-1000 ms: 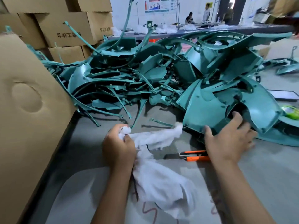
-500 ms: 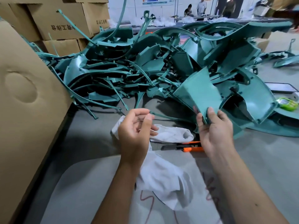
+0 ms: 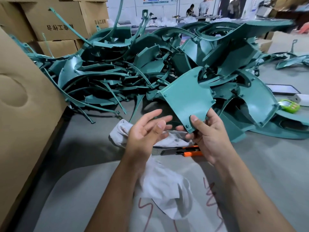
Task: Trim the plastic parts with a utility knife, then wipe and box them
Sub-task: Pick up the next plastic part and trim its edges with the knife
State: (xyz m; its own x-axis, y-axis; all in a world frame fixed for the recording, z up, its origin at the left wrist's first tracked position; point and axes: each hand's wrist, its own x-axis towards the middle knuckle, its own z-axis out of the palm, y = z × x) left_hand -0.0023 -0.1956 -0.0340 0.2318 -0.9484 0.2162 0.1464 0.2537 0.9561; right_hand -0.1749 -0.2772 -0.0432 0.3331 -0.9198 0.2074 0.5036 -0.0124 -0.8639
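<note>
A flat teal plastic part (image 3: 187, 99) with curved cut-outs and small studs is raised, tilted, just in front of a tangled pile of teal plastic parts (image 3: 127, 67). A white cloth (image 3: 163, 186) lies crumpled on the worktop (image 3: 267, 164), and an orange utility knife (image 3: 187, 152) rests flat just beside it.

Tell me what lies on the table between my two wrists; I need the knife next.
In the head view, the white rag and the orange utility knife lie between them, the knife by the right hand, below the left hand.
</note>
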